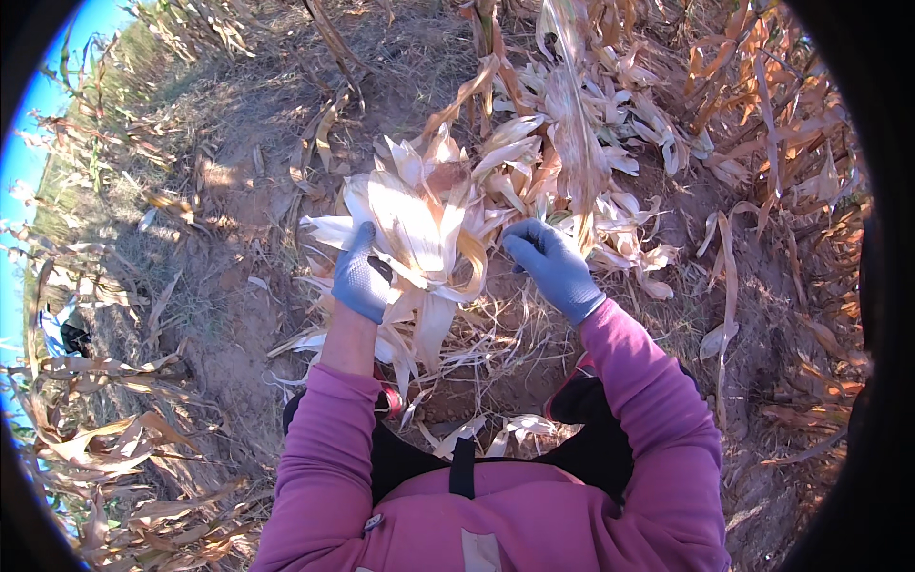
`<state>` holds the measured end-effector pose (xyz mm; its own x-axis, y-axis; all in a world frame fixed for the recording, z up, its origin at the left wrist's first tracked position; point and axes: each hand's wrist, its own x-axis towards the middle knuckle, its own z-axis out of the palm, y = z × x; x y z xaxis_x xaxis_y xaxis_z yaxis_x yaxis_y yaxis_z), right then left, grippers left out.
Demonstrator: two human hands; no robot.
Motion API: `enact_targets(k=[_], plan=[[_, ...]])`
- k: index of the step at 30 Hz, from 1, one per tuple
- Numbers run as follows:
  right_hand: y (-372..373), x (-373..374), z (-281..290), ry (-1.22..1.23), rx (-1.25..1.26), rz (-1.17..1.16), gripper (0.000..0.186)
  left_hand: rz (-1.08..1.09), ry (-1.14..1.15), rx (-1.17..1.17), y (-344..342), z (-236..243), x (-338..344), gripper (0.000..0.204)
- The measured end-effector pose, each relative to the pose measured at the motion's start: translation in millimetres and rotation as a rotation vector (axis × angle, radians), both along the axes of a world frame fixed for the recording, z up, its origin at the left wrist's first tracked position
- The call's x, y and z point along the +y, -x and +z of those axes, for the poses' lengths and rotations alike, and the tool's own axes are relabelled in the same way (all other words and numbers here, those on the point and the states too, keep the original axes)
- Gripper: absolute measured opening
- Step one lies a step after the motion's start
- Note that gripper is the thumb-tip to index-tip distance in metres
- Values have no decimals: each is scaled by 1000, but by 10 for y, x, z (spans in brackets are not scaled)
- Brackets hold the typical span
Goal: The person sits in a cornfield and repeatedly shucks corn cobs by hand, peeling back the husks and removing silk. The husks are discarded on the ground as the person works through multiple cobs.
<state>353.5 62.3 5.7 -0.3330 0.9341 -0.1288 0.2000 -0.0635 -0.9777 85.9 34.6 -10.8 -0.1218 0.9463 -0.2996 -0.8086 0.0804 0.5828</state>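
My left hand (pixel 360 278), in a grey-blue glove, is closed on the lower left side of a bundle of pale dry corn husks (pixel 408 221). The husks fan outward above and below the grip. Whether an ear is inside them cannot be seen. To the right, apart from that bundle, my right hand (pixel 556 265) wears a matching glove. Its fingers are curled in toward the thumb, and anything between them is hidden. Just above it hangs a long, blurred dry corn leaf (pixel 579 143).
A pile of stripped husks (pixel 615 124) lies on the soil beyond my right hand. Dry corn stalks (pixel 762 105) crowd the right side, and fallen leaves (pixel 105 443) cover the lower left. Loose shreds of husk (pixel 486 338) lie between my forearms, near my shoes.
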Motion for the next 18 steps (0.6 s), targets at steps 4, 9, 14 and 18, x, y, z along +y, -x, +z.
enact_targets(k=[4, 9, 14, 18], plan=[[-6, -3, -116, 81, -67, 9, 43, -34, -29, -50, -52, 101, -36, 38], [78, -71, -80, 326, 72, -40, 55, -39, -40, -31, -13, 79, -31, 38], [35, 12, -86, -107, 99, -126, 36, -36, 23, 426, -79, 153, -89, 37], [96, -81, 35, -201, -60, -49, 21, 17, 90, 516, -29, -179, -60, 41]])
